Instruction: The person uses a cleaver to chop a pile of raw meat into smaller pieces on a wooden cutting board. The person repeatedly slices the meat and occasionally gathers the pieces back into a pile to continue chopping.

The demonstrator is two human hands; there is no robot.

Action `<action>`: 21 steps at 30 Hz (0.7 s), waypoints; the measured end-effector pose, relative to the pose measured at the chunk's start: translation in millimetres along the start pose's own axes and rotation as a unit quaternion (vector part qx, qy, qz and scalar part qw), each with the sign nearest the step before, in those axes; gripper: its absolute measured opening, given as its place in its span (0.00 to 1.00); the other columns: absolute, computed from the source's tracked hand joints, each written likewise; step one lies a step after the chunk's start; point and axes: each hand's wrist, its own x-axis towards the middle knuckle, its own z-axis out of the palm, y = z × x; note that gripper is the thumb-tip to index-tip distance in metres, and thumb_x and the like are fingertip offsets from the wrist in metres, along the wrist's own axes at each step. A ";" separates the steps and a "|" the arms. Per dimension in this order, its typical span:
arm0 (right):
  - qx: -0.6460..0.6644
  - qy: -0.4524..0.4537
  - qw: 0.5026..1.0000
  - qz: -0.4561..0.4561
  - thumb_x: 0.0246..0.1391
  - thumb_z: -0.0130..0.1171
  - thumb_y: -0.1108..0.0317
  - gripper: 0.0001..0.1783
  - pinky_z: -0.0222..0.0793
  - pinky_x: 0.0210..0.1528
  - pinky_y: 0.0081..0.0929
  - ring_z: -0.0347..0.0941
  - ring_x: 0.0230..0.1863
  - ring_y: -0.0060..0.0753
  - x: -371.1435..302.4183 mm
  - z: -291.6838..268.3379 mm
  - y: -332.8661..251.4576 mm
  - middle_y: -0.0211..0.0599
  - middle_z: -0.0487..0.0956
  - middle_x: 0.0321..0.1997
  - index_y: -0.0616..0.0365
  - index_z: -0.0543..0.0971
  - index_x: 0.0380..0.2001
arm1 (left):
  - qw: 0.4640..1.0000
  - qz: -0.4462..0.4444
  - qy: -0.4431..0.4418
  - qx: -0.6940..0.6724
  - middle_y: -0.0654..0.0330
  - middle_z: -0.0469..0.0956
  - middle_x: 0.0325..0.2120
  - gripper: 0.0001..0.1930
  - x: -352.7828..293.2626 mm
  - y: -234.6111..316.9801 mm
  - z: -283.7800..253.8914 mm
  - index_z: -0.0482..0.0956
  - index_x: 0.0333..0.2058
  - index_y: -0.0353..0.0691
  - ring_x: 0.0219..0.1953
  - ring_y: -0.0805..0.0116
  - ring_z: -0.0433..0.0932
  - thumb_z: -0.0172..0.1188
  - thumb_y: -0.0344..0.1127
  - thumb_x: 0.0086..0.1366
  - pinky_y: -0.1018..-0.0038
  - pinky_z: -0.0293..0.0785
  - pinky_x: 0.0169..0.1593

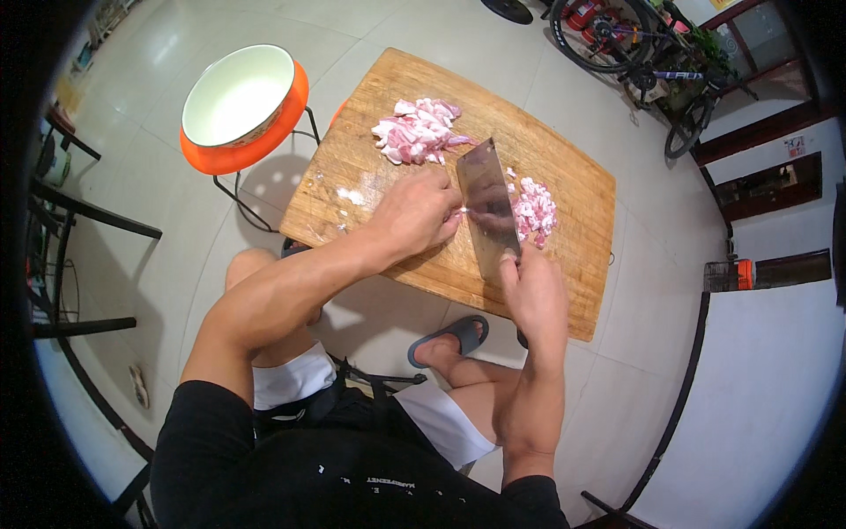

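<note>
A wide cleaver (487, 207) stands on its edge across the wooden board (352, 115), its handle gripped by my right hand (536, 295). Left of the blade, my left hand (416, 212) has its fingers curled down over a small piece of pink meat (459, 213), most of it hidden under the fingertips. Beyond my left hand lies a heap of larger pale-pink meat pieces (419, 132). To the right of the blade is a smaller pile of finely cut meat (534, 212), partly behind the cleaver. White scraps (351, 196) stick to the board near my left wrist.
A white enamel bowl (238, 97) rests on an orange stool (216, 159) with black legs, left of the board. A bicycle (617, 44) stands at the far right on the tiled floor (652, 229). Black furniture legs (97, 207) stick in from the left.
</note>
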 end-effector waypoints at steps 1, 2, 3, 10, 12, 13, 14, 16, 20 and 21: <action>-0.006 -0.009 1.000 -0.001 0.70 0.56 0.59 0.17 0.76 0.48 0.65 0.81 0.42 0.77 -0.2 -0.6 -2.0 0.69 0.84 0.36 0.65 0.82 0.41 | 1.000 -0.002 -0.001 0.000 0.52 0.79 0.34 0.07 0.1 -0.2 2.6 0.87 0.35 0.37 0.42 0.47 0.81 0.70 0.35 0.63 0.55 0.79 0.48; -0.012 -0.019 1.000 -0.002 0.70 0.56 0.60 0.17 0.76 0.49 0.66 0.82 0.42 0.77 -0.1 -1.0 -3.8 0.70 0.84 0.36 0.66 0.82 0.41 | 1.000 0.008 -0.001 -0.002 0.52 0.80 0.34 0.07 0.4 -1.2 5.4 0.87 0.33 0.37 0.42 0.47 0.82 0.70 0.34 0.62 0.54 0.79 0.48; -0.023 -0.026 0.999 -0.007 0.70 0.56 0.60 0.17 0.76 0.49 0.66 0.82 0.43 0.77 0.1 -1.1 -6.1 0.70 0.84 0.36 0.66 0.82 0.41 | 1.000 0.017 -0.001 -0.005 0.52 0.81 0.33 0.06 0.9 -2.7 8.1 0.86 0.32 0.38 0.41 0.47 0.82 0.69 0.34 0.60 0.54 0.80 0.47; 0.090 -0.040 0.995 -0.003 0.68 0.55 0.62 0.18 0.78 0.44 0.63 0.84 0.36 0.72 51.1 30.8 27.9 0.68 0.83 0.31 0.70 0.82 0.40 | 0.986 0.086 -0.106 -0.095 0.51 0.83 0.32 0.04 1.2 4.9 8.9 0.86 0.30 0.39 0.41 0.46 0.84 0.67 0.32 0.59 0.53 0.81 0.47; 0.202 -0.088 0.974 0.051 0.67 0.54 0.64 0.17 0.78 0.29 0.53 0.82 0.20 0.55 63.3 27.6 29.1 0.57 0.81 0.22 0.71 0.81 0.37 | 0.985 0.076 -0.130 -0.088 0.52 0.83 0.34 0.04 0.8 3.4 5.3 0.85 0.32 0.38 0.41 0.46 0.84 0.67 0.32 0.59 0.54 0.81 0.46; 0.232 -0.090 0.967 0.061 0.67 0.53 0.64 0.16 0.76 0.26 0.49 0.80 0.18 0.49 64.5 26.3 31.1 0.53 0.81 0.21 0.70 0.80 0.36 | 0.984 0.071 -0.140 -0.086 0.52 0.83 0.36 0.05 1.4 2.8 3.4 0.85 0.32 0.38 0.41 0.47 0.84 0.67 0.32 0.59 0.54 0.81 0.46; 0.262 -0.091 0.958 0.070 0.68 0.53 0.64 0.16 0.75 0.24 0.46 0.79 0.15 0.43 65.7 25.2 33.7 0.48 0.80 0.20 0.69 0.80 0.35 | 0.984 0.063 -0.146 -0.075 0.52 0.83 0.36 0.05 2.4 1.2 0.7 0.85 0.33 0.39 0.42 0.47 0.84 0.67 0.32 0.60 0.54 0.81 0.46; 0.300 -0.078 0.947 0.088 0.68 0.53 0.64 0.15 0.70 0.18 0.36 0.74 0.13 0.30 65.3 25.0 39.0 0.36 0.77 0.18 0.65 0.80 0.34 | 0.985 0.046 -0.158 -0.053 0.53 0.84 0.37 0.05 3.8 -3.3 -3.6 0.86 0.35 0.40 0.42 0.48 0.84 0.68 0.34 0.62 0.54 0.81 0.46; 0.280 -0.042 0.956 0.076 0.68 0.53 0.63 0.16 0.74 0.25 0.43 0.78 0.16 0.38 58.2 23.2 43.1 0.43 0.79 0.19 0.67 0.82 0.39 | 0.997 0.012 -0.072 -0.013 0.53 0.83 0.37 0.09 3.6 -6.4 -3.8 0.88 0.40 0.42 0.42 0.48 0.84 0.69 0.40 0.68 0.55 0.81 0.45; 0.254 -0.028 0.965 0.057 0.68 0.53 0.63 0.16 0.74 0.27 0.44 0.79 0.17 0.40 54.8 22.8 44.2 0.46 0.80 0.20 0.67 0.82 0.40 | 0.999 0.012 -0.051 -0.008 0.53 0.83 0.37 0.09 5.2 -6.6 -3.1 0.88 0.40 0.41 0.42 0.48 0.84 0.70 0.40 0.68 0.55 0.82 0.45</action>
